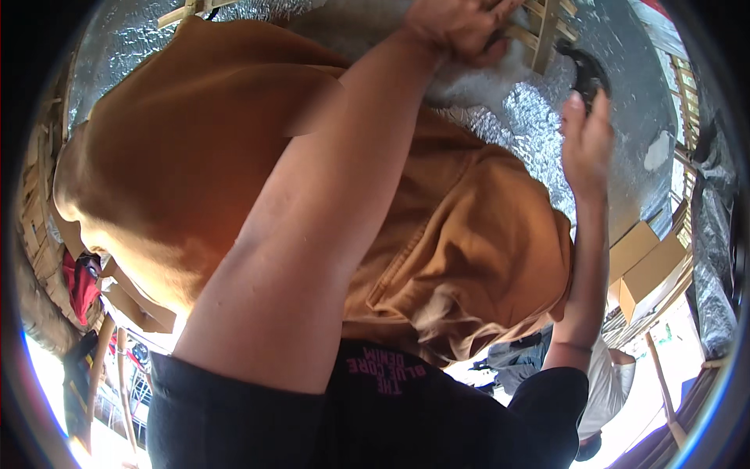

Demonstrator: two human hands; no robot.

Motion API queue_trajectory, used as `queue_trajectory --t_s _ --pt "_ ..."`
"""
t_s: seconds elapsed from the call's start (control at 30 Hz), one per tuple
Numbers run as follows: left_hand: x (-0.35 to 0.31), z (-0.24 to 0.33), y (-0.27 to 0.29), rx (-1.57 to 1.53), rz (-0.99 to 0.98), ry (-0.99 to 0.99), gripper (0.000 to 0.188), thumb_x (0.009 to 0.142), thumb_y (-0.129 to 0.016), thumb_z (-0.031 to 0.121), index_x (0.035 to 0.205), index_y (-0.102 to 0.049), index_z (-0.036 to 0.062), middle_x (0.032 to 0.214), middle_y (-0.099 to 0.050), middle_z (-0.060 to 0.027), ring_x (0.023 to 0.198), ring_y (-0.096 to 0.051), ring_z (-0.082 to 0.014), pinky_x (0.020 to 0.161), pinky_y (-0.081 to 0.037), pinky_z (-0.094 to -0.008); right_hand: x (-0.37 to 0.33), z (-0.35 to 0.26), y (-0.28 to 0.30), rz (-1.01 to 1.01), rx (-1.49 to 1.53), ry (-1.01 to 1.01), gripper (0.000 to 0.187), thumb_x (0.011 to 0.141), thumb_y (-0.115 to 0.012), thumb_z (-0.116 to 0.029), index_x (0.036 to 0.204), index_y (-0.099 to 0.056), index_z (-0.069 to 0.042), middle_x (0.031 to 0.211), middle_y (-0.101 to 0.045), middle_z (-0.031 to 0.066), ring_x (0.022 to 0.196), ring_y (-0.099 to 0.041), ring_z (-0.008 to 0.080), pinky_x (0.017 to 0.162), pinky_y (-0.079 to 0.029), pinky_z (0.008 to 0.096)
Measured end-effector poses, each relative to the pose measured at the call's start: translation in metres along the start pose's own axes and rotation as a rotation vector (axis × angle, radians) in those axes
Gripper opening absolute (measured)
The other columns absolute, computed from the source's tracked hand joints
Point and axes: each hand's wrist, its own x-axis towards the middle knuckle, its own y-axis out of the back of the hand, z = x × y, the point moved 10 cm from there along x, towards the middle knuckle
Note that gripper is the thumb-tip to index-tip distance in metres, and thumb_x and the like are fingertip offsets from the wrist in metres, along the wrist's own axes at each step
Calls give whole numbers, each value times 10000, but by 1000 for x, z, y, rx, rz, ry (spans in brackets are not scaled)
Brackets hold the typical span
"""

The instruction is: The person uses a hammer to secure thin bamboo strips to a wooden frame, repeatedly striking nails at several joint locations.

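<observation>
My right hand (587, 144) is at the upper right, its fingers closed around the lower end of a black curved tool (587, 72). Its exact kind cannot be told. My left hand (461, 30) reaches to the top edge beside a frame of pale wooden slats (544, 35). That hand is blurred and partly cut off, so whether it grips anything does not show. Between my arms, orange-brown cloth (187, 148) covers my lap and spreads wide. Beyond it lies a shiny grey floor sheet (535, 129).
Open cardboard boxes (644, 270) stand at the right, and another cardboard box (137, 301) is at the left. A person in a light shirt (605, 391) is at the lower right. Woven bamboo (35, 195) lines the left rim; crumpled plastic sheeting (712, 258) hangs at the right.
</observation>
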Motion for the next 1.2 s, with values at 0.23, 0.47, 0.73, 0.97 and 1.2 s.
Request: queue_trajectory --t_s 0.23,0.47,0.73,0.97,1.2 --pt "-6 -1 -17 88 25 -39 678 863 -569 387 1400 -475 -17 1418 -510 -208 1330 -455 -363 1160 -293 -503 -5 -52 76 414 447 296 408 1066 -394 -281 1234 -419 90 772 -525 152 594 -469 158 540 -409 282" --pt "-3 -1 -4 34 41 -31 696 832 -610 356 1402 -468 -16 1410 -513 -205 1293 -475 -369 1142 -309 -506 -19 -18 26 266 -258 447 378 1048 -455 -335 1197 -459 13 828 -625 215 660 -607 334 585 -499 422" --pt "-8 4 -7 58 -50 -10 703 836 -621 363 1407 -466 -17 1430 -502 -201 1325 -457 -361 1134 -313 -513 -8 -24 23 124 213 80 314 1037 -480 -306 1153 -480 -14 783 -644 242 791 -680 418 665 -504 491" --pt "-2 -4 -6 -3 9 -6 692 850 -609 388 1403 -478 -7 1440 -495 -194 1339 -443 -364 1145 -298 -516 -13 14 -12 -214 -294 14 340 1023 -485 -271 1121 -476 55 855 -650 284 821 -621 498 702 -477 544" --pt "1 0 -12 67 -23 -26 699 870 -585 426 1400 -478 -17 1448 -487 -201 1345 -435 -376 1154 -285 -518 -6 -22 53 292 232 165 311 1063 -423 -247 1089 -524 46 833 -634 122 841 -660 190 764 -506 404"
